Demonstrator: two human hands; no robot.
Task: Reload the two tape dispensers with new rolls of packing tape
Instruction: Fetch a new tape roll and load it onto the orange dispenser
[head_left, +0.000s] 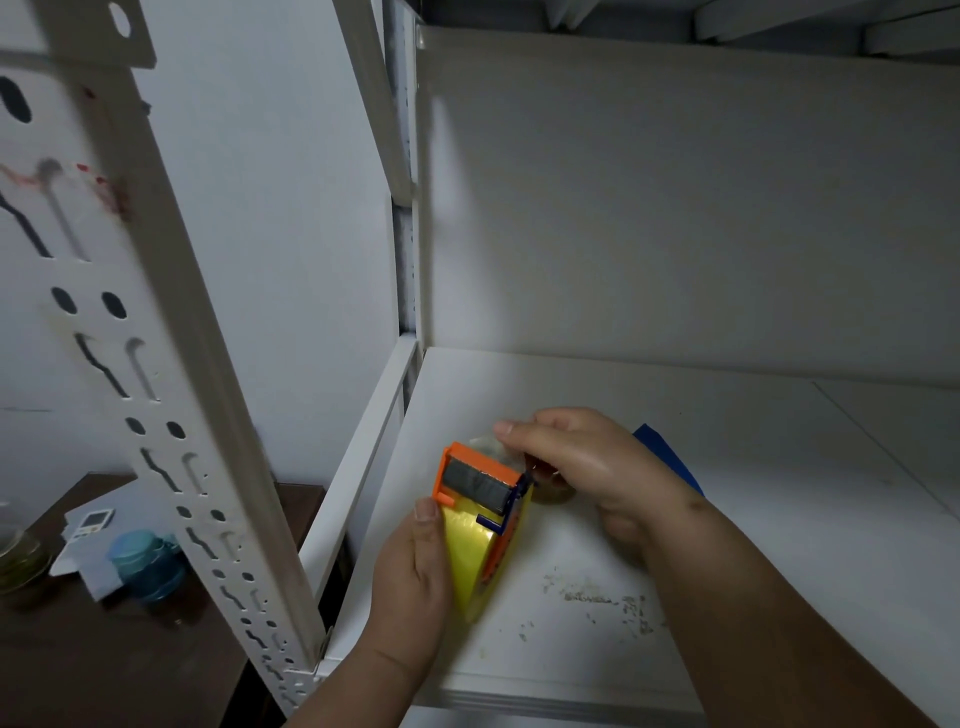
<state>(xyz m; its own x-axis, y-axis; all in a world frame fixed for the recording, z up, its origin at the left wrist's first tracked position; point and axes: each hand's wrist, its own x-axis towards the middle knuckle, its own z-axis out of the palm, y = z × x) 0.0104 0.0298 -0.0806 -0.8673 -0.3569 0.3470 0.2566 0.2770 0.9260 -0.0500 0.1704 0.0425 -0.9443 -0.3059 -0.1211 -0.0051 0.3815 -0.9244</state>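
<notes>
Orange tape dispenser (480, 478), centre frame: matt moulded plastic, with a dull grey roller and dark blue plastic fittings. Yellow tape roll (467, 561): glossy, smooth film. Clear tape end (488, 446): shiny, crinkled. White shelf (727, 519): smooth matt board, flecked with rough gritty residue lower centre. Slotted upright (171, 364), left: white painted metal, scuffed and stained. Side table (78, 649), lower left: dark wood, low sheen. Blue jar (145, 566): translucent plastic.

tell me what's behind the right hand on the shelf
A dark blue object pokes out behind the right hand; most of it is covered, so I can't identify it. The hand pinches clear tape at the orange dispenser.
</notes>
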